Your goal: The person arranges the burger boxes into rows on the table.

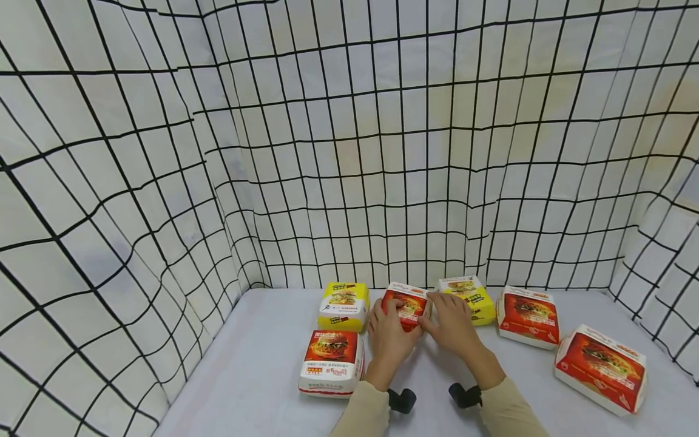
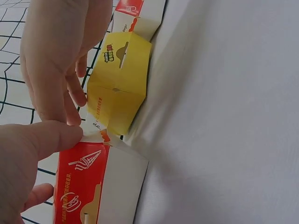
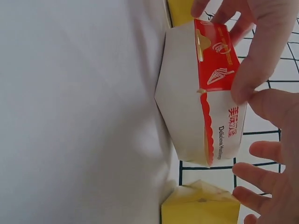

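Observation:
In the head view, a red-and-white burger box (image 1: pixel 411 306) stands at the back middle of the table, between both hands. My left hand (image 1: pixel 392 334) grips it from above, its thumb at the front right corner and its fingers towards the left side. My right hand (image 1: pixel 454 323) is at the box's right side, fingers spread and rather straight; its thumb comes close to the left thumb at that corner. The right wrist view shows the box's red front and white side (image 3: pixel 219 126), with the right fingers (image 3: pixel 257 177) beside it.
Yellow burger boxes stand at left (image 1: pixel 343 306) and right (image 1: pixel 471 300). Another red-and-white box (image 1: pixel 331 363) is at front left, and two more (image 1: pixel 528 317) (image 1: pixel 601 369) run along the right. A black-gridded white cloth wall (image 1: pixel 355 152) rises behind and beside the white table (image 1: pixel 246 364).

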The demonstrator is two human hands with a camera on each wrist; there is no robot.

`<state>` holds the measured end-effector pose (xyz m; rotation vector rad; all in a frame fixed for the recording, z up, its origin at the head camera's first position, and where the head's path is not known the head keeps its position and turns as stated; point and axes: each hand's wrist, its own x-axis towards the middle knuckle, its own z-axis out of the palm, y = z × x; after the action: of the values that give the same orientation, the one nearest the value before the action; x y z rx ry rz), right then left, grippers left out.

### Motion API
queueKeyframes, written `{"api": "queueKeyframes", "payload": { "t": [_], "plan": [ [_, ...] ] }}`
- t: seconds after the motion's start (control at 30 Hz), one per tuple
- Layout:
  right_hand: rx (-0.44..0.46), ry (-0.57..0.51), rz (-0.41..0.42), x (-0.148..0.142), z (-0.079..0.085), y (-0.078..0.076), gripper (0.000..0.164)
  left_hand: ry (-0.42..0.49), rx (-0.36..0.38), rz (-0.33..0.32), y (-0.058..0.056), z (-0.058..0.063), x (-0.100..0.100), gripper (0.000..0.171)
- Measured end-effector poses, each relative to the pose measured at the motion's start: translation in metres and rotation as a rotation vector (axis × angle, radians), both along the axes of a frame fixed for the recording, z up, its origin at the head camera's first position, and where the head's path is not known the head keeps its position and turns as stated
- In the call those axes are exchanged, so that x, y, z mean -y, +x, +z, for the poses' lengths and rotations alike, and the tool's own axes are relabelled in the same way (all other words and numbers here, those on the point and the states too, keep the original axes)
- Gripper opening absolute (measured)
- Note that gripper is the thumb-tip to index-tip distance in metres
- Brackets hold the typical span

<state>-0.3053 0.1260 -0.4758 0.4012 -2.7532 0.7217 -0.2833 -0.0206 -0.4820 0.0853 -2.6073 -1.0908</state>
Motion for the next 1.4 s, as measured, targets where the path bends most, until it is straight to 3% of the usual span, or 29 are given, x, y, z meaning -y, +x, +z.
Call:
{"api": "queueKeyframes", "payload": {
  "t": [0.37, 0.7, 0.9, 1.2, 1.4],
  "plan": [
    [-0.018, -0.016, 0.023, -0.012, -0.005, -0.006, 0.055, 0.031, -0.003, -0.084, 0.0, 0.004, 0.004, 0.064],
    [-0.083, 0.018, 0.009, -0.015, -0.009, -0.007, 0.05, 0.12, 0.005, -0.054, 0.002, 0.007, 0.003, 0.057],
    [-0.117, 0.053, -0.012, -0.013, -0.008, -0.006, 0.049, 0.149, 0.024, -0.031, 0.0, 0.006, 0.003, 0.061],
    [-0.141, 0.06, -0.024, -0.011, -0.006, -0.004, 0.039, 0.186, 0.05, -0.031, 0.0, 0.007, 0.004, 0.062],
    [-0.152, 0.049, -0.03, -0.01, -0.005, -0.004, 0.031, 0.207, 0.051, -0.048, -0.001, 0.005, 0.006, 0.053]
  ]
}}
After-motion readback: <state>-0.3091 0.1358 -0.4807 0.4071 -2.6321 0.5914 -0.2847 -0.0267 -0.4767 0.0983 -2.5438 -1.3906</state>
